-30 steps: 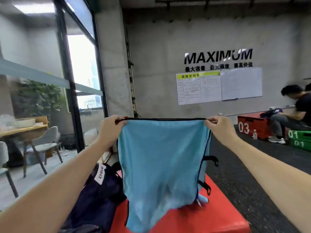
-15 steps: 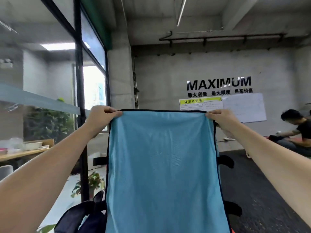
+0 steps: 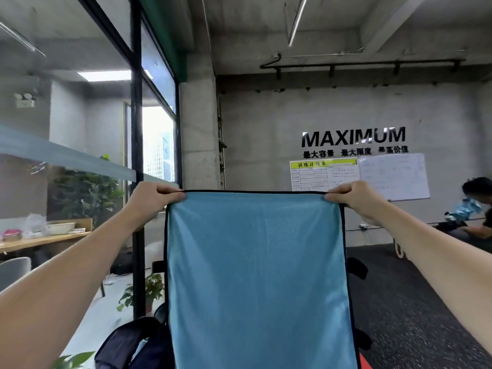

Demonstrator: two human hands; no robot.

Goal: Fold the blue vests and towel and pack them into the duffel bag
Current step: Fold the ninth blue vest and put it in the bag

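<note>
A light blue vest point(image 3: 255, 275) with black edging hangs flat in front of me, stretched wide at chest height. My left hand point(image 3: 153, 197) pinches its top left corner and my right hand point(image 3: 355, 198) pinches its top right corner. Black side straps point(image 3: 358, 269) stick out along its right edge. The dark navy duffel bag point(image 3: 130, 344) sits low at the left, partly hidden behind the vest. The towel and any other vest are not visible.
A sliver of a red box point(image 3: 363, 362) shows at the bottom right of the vest. A glass wall with a black frame point(image 3: 135, 155) runs along the left, with a potted plant point(image 3: 145, 291) at its foot. A person point(image 3: 476, 209) sits at the far right on dark rubber flooring point(image 3: 412, 302).
Both hands have raised the vest and pulled it taut and flat. My view has tilted up, so the red box and most of the duffel bag have dropped out of sight.
</note>
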